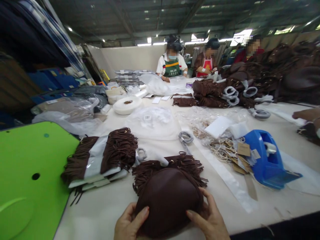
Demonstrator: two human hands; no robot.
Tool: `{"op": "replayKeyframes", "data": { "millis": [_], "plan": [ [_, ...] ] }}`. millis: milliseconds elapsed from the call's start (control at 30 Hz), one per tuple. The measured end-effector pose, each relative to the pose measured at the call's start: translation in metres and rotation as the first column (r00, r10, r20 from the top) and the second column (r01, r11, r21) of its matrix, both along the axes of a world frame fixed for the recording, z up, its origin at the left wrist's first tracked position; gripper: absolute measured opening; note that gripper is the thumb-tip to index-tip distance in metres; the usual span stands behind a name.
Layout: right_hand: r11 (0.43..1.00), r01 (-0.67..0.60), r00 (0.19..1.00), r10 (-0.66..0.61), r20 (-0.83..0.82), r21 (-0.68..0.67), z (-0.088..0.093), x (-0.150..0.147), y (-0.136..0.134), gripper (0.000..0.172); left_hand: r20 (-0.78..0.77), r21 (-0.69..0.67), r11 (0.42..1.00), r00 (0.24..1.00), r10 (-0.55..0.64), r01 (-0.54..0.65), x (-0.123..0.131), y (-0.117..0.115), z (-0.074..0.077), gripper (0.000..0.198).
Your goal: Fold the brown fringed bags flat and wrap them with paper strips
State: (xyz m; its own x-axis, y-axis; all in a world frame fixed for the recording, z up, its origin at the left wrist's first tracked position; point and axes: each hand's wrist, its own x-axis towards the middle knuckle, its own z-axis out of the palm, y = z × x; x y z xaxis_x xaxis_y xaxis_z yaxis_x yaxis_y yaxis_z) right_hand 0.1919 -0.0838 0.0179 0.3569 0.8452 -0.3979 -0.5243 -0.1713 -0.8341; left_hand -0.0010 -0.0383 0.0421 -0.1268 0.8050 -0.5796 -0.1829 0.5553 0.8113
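Bag (pixel 171 196) smooth, leather-like; tape dispenser (pixel 262 168) glossy plastic.

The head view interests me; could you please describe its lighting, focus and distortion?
Head view: bright openings glare against the dark roof; a faint sheen marks the brown bag; far detail looks soft; the green board appears stretched, probably by a wide lens.

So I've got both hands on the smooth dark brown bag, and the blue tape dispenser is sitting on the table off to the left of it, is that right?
Not quite: the head view shows the blue tape dispenser to the right of the dark brown bag, not the left. Your left hand and right hand are both on the bag, as you said.
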Motion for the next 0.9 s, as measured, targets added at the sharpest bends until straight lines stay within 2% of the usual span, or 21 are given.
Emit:
{"op": "replayKeyframes", "data": {
  "millis": [67, 200, 267, 333, 433, 500, 600, 667, 767, 833, 900],
  "plan": [
    [1.000, 0.003, 0.999, -0.003, -0.044, -0.002, 0.001, 0.003, -0.001, 0.076, 0.029, 0.000, 1.000, 0.999, 0.015, -0.015, 0.000, 0.000, -0.001, 0.048],
    [0.991, -0.104, 0.976, 0.118, -0.184, 0.082, 0.005, 0.009, 0.002, 0.081, 0.120, -0.026, 0.997, 0.990, 0.078, -0.075, 0.002, 0.003, 0.002, 0.045],
    [0.988, -0.107, 0.962, 0.132, -0.240, 0.113, 0.003, 0.010, 0.004, 0.085, 0.178, -0.062, 0.994, 0.979, 0.097, -0.087, 0.003, 0.005, 0.004, 0.045],
    [0.993, -0.061, 0.974, 0.081, -0.210, 0.101, -0.001, 0.008, 0.003, 0.080, 0.230, -0.095, 0.992, 0.968, 0.103, -0.083, 0.004, 0.008, 0.004, 0.044],
    [0.996, 0.069, 0.997, -0.067, -0.040, 0.057, -0.012, 0.005, -0.006, 0.057, 0.248, -0.102, 0.991, 0.962, 0.112, -0.089, 0.006, 0.008, 0.002, 0.042],
    [0.995, 0.105, 0.995, -0.105, 0.007, -0.001, -0.018, 0.001, -0.015, 0.048, 0.246, -0.099, 0.991, 0.963, 0.109, -0.087, 0.009, 0.006, -0.001, 0.044],
    [0.990, -0.033, 0.996, 0.021, -0.090, -0.136, -0.023, -0.009, -0.021, 0.048, 0.250, -0.075, 0.993, 0.962, 0.109, -0.093, 0.016, 0.000, -0.006, 0.049],
    [0.978, -0.130, 0.975, 0.096, -0.198, -0.164, -0.024, -0.017, -0.018, 0.054, 0.247, -0.041, 0.993, 0.962, 0.119, -0.113, 0.020, -0.002, -0.007, 0.047],
    [0.975, -0.213, 0.932, 0.183, -0.313, -0.064, -0.027, -0.023, -0.012, 0.061, 0.237, 0.010, 0.987, 0.960, 0.151, -0.157, 0.024, -0.002, -0.006, 0.043],
    [0.951, -0.308, 0.915, 0.303, -0.265, 0.024, -0.031, -0.020, -0.009, 0.059, 0.261, -0.001, 0.987, 0.953, 0.156, -0.161, 0.023, 0.001, -0.003, 0.043],
    [0.919, -0.391, 0.908, 0.393, -0.147, 0.043, -0.035, -0.014, -0.009, 0.050, 0.304, -0.056, 0.991, 0.943, 0.132, -0.121, 0.019, 0.005, 0.000, 0.044]
  ]
}}
